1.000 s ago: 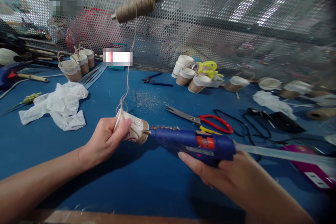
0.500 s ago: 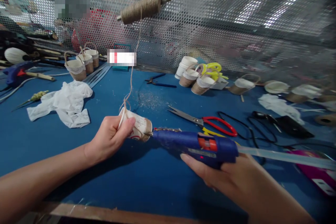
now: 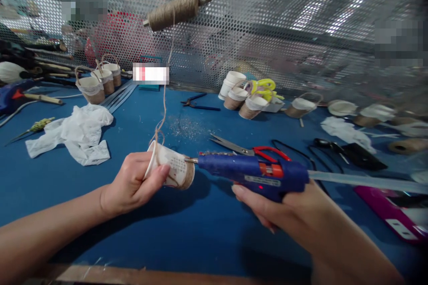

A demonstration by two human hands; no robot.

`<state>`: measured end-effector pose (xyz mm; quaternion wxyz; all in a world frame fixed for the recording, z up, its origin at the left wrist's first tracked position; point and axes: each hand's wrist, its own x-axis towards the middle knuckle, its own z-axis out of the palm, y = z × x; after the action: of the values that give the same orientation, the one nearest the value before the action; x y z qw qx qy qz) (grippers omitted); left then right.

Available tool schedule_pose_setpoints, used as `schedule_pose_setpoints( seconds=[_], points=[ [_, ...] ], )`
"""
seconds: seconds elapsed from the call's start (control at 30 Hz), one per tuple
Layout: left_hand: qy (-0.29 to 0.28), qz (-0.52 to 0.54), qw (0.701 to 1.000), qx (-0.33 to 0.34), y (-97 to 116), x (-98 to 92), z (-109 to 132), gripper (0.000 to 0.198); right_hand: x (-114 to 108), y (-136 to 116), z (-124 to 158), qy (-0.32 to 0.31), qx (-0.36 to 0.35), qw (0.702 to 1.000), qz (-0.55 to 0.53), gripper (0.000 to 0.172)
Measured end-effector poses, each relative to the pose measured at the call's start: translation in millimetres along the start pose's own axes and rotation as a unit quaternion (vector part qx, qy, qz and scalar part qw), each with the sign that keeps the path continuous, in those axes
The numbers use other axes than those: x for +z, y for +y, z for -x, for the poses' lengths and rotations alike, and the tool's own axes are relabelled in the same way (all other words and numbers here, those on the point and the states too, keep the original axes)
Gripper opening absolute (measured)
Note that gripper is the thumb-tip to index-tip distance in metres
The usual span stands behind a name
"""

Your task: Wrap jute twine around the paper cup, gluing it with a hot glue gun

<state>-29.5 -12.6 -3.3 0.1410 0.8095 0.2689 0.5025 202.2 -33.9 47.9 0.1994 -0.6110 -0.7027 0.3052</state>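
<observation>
My left hand [image 3: 138, 182] is closed round a white paper cup [image 3: 175, 164] tipped on its side, its mouth towards the left. Brown twine is wound round the cup's base end. From there a loose strand of twine [image 3: 164, 102] runs over the cup's rim up to the twine spool [image 3: 174, 11]. In my right hand [image 3: 277, 213] is a blue hot glue gun [image 3: 240, 171], its red light lit and a clear glue stick [image 3: 361, 180] out of the back. The gun's metal nozzle is at the upper side of the cup, beside the wound twine.
Red-handled scissors [image 3: 234, 144] lie behind the gun, with pliers [image 3: 200, 107] farther back. White lace cloth [image 3: 80, 129] lies at left. Twine-wrapped cups [image 3: 91, 91] stand at back left, and others [image 3: 252, 107] at back right. A magenta power strip [image 3: 377, 209] sits at right.
The glue gun's nozzle has shifted from the cup's base end up to its upper side. The cup has tilted a little in my left hand, and the whole view has moved slightly.
</observation>
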Motion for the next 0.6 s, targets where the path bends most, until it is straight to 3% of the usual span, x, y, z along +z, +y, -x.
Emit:
schedule_pose_setpoints(
  seconds=[0.23,0.5,0.6],
  points=[
    [-0.009,-0.01,0.999,0.033,3.2,-1.2,-0.3,0.027,1.1,-8.0,-2.9,-0.01,0.05,0.998,-0.023,0.035],
    [-0.006,-0.01,1.0,0.017,0.2,0.5,2.2,0.028,-4.9,2.2,-28.2,-0.044,-0.007,0.987,-0.153,0.02],
    [0.01,-0.002,1.0,-0.017,-0.6,1.5,3.9,0.03,-12.3,13.8,-53.3,0.022,0.031,0.978,-0.206,0.015]
  ],
)
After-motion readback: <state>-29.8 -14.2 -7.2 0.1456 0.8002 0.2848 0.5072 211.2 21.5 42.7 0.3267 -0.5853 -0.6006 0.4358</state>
